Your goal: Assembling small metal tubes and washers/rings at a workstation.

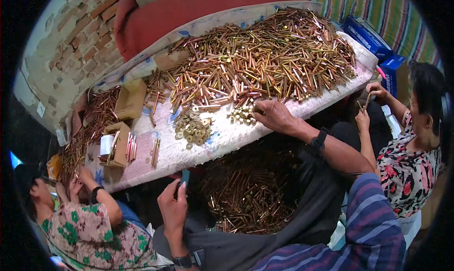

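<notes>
Covering most of the far side of the pale cloth-covered table (222, 143) is a large heap of long brass-coloured metal screws (265, 58). A second mass of the same screws (246, 195) lies below the near table edge, in the person's dark lap cloth. Open brown cardboard boxes (130, 98) stand at the left. A small pile of round brass washers (193, 129) sits mid-table, just left of a smaller washer cluster (242, 114). The right hand (274, 115) rests at that cluster, fingers curled together onto it. The left hand (174, 205), near the lap, pinches a small teal object (185, 177). Co-workers sit at both sides.
</notes>
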Tool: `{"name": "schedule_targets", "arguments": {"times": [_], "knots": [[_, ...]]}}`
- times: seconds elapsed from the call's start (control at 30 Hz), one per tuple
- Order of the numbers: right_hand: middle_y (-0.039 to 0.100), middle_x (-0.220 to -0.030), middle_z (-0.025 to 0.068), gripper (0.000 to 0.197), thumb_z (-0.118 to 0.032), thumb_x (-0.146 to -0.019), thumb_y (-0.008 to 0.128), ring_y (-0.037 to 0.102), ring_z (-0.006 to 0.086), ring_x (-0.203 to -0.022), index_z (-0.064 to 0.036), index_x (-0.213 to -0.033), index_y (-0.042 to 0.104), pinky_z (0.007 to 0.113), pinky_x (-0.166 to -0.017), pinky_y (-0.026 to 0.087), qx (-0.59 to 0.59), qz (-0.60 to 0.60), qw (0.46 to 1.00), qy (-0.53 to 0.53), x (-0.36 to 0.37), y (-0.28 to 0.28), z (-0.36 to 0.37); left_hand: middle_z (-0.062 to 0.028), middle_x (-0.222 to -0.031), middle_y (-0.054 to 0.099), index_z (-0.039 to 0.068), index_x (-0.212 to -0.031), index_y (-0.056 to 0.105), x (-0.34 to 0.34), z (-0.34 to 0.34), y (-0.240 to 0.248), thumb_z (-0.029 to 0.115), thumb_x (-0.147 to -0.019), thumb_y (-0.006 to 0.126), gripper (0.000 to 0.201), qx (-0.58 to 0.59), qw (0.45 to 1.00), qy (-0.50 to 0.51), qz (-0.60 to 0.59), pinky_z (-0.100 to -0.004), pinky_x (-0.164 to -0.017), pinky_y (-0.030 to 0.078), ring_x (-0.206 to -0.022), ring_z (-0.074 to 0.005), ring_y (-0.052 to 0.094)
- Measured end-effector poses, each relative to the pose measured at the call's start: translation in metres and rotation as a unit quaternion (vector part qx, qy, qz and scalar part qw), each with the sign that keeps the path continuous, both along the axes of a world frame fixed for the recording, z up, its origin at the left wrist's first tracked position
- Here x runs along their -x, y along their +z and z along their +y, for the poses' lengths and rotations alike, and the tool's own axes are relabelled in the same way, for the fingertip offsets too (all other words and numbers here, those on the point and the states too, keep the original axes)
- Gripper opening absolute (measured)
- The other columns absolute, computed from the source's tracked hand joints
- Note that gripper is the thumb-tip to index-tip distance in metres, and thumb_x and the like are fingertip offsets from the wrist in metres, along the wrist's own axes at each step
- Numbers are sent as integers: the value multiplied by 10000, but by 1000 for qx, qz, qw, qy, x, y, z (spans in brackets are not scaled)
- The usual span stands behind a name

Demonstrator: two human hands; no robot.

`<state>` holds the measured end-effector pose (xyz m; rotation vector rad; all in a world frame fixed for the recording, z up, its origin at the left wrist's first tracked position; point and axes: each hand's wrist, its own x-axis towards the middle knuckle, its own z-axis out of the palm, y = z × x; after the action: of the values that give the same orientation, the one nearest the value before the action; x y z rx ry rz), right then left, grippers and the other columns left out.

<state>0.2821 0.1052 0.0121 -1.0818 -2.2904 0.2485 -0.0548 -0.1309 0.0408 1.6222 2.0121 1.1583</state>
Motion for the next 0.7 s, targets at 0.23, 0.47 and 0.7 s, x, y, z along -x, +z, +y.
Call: {"name": "schedule_targets", "arguments": {"times": [0.23,0.47,0.7], "knots": [[650,-735,205,212,-206,-854,666,673,383,-732,1,-886,634,470,-674,528,5,-20,992,-123,-8,17,25,-169,-820,705,-61,-1028,698,-23,72,7,127,-895,669,232,-26,990,-120,65,-333,-671,514,-674,-216,657],[677,-791,188,259,-251,-879,676,686,378,-785,-23,-967,590,479,-685,528,-28,-90,978,-187,-6,6,49,-225,-952,699,-26,-1042,690,-33,104,-2,113,-889,653,210,20,986,-163,39,-425,-777,524,-873,-397,677],[637,-700,202,245,-224,-890,670,668,396,-693,-17,-871,541,489,-606,516,-45,-139,974,-175,-2,1,65,-235,-859,663,-15,-1004,680,-31,97,-25,84,-891,632,158,-8,980,-193,56,-471,-699,491,-791,-426,637]]}}
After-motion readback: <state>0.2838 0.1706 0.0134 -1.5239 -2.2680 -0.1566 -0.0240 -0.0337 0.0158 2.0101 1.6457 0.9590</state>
